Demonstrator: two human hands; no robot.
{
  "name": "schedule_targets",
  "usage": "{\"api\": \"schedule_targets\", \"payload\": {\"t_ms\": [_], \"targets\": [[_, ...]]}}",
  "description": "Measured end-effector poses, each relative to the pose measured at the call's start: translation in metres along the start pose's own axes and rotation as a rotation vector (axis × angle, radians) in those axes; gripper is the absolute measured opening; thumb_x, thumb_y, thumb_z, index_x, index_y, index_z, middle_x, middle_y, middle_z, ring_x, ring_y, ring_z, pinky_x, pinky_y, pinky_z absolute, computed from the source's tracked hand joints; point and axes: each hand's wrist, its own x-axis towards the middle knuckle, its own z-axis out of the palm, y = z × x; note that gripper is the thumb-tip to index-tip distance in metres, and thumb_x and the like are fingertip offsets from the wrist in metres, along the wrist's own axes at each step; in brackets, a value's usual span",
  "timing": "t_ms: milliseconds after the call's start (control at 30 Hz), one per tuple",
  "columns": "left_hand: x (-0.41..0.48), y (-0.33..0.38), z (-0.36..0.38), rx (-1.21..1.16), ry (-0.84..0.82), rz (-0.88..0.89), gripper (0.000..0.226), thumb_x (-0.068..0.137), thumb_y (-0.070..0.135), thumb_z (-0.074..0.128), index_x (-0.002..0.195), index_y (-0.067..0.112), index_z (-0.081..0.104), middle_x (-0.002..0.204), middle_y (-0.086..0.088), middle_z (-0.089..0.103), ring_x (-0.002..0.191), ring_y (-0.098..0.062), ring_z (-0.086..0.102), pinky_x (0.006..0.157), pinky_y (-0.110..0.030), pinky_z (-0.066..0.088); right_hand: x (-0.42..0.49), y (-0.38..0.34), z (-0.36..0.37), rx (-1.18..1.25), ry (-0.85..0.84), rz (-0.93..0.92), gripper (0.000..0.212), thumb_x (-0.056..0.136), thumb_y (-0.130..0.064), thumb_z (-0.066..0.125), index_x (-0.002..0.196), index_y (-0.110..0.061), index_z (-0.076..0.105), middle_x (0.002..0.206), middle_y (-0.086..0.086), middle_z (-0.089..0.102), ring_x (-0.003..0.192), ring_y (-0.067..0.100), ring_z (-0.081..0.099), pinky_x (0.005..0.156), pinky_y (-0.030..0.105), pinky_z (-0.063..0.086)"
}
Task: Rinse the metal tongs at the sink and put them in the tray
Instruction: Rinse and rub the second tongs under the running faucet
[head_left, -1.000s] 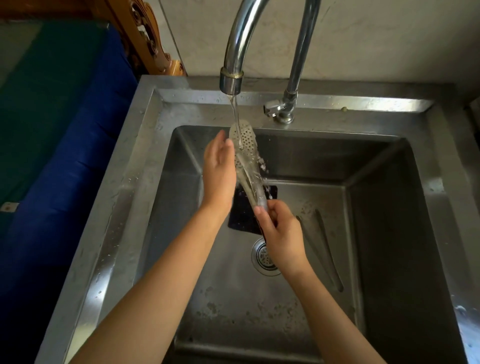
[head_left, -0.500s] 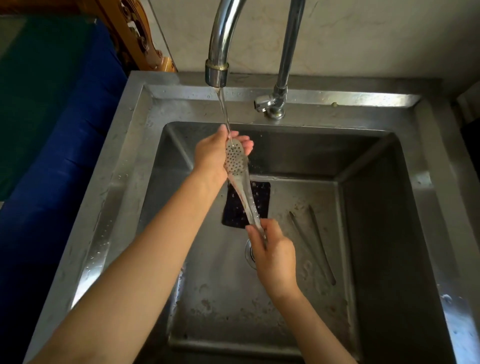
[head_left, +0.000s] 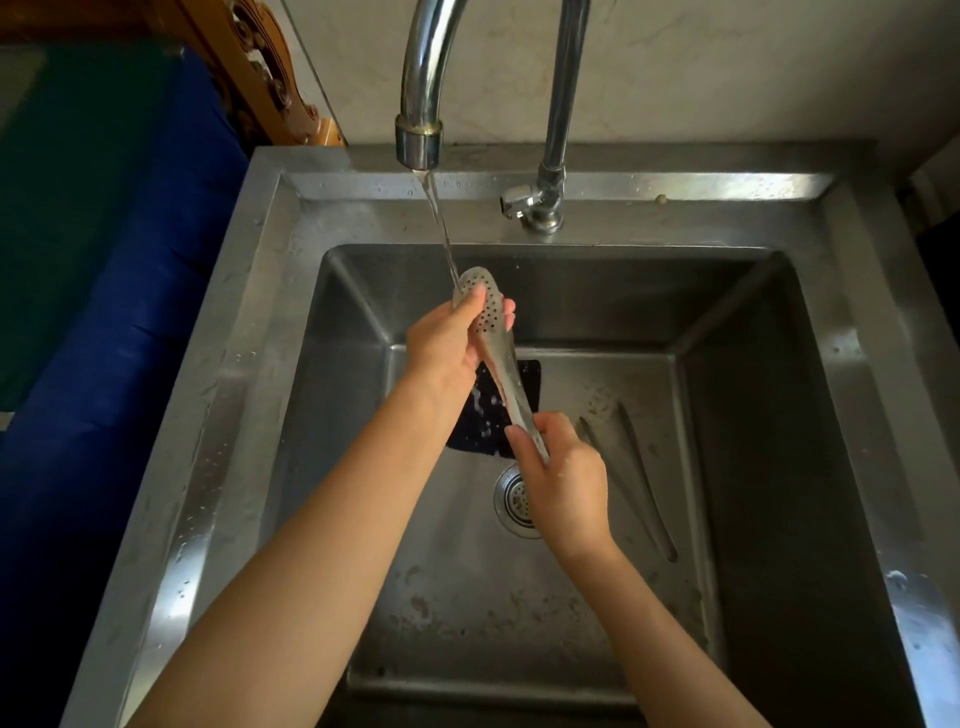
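The metal tongs have a perforated spoon-shaped head and slant over the steel sink. My right hand grips their handle end low over the drain. My left hand wraps around the perforated head, thumb across its front. A thin stream of water falls from the tap spout onto the top of the head. No tray is in view.
A dark square mat lies on the sink floor behind the round drain. The tap's valve and riser stand on the back ledge. A blue and green cloth surface lies left of the sink.
My left hand slid from beside the tongs' head to clasping it. The right hand kept its hold on the handle. The view shifted slightly.
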Motion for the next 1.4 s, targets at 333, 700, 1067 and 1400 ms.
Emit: {"api": "schedule_targets", "payload": {"t_ms": [333, 700, 1067, 1400], "targets": [[-0.01, -0.004, -0.011, -0.08, 0.014, 0.023, 0.009, 0.089, 0.007, 0.058, 0.094, 0.003, 0.063, 0.077, -0.009, 0.074, 0.073, -0.016, 0.072, 0.066, -0.026, 0.059, 0.023, -0.011, 0.001, -0.066, -0.051, -0.105, 0.024, 0.092, -0.029, 0.054, 0.096, -0.005, 0.057, 0.059, -0.001, 0.051, 0.049, 0.019, 0.044, 0.05, 0.029, 0.03], [-0.008, 0.013, -0.003, 0.005, -0.012, 0.056, 0.014, 0.093, 0.01, 0.052, 0.095, 0.0, 0.061, 0.081, -0.014, 0.073, 0.077, -0.022, 0.072, 0.069, -0.03, 0.059, 0.017, -0.009, 0.004, 0.014, -0.025, -0.054, 0.025, 0.09, -0.032, 0.055, 0.096, -0.007, 0.059, 0.058, 0.001, 0.054, 0.051, 0.026, 0.053, 0.048, 0.034, 0.039], [-0.022, -0.003, 0.002, 0.025, -0.052, 0.033, 0.013, 0.094, 0.007, 0.051, 0.094, 0.0, 0.061, 0.08, -0.014, 0.071, 0.073, -0.02, 0.071, 0.071, -0.03, 0.059, 0.022, -0.008, 0.003, 0.056, -0.001, -0.012, 0.022, 0.09, -0.031, 0.056, 0.092, -0.008, 0.058, 0.05, -0.012, 0.043, 0.045, 0.013, 0.041, 0.047, 0.027, 0.03], [-0.002, 0.017, -0.002, -0.051, 0.077, 0.0, 0.016, 0.088, 0.014, 0.062, 0.09, -0.002, 0.062, 0.07, -0.015, 0.07, 0.059, -0.019, 0.071, 0.056, -0.029, 0.059, 0.009, -0.008, 0.002, -0.034, 0.005, -0.099, 0.024, 0.089, -0.029, 0.058, 0.096, -0.006, 0.059, 0.054, -0.007, 0.051, 0.045, 0.019, 0.048, 0.045, 0.029, 0.035]]}}
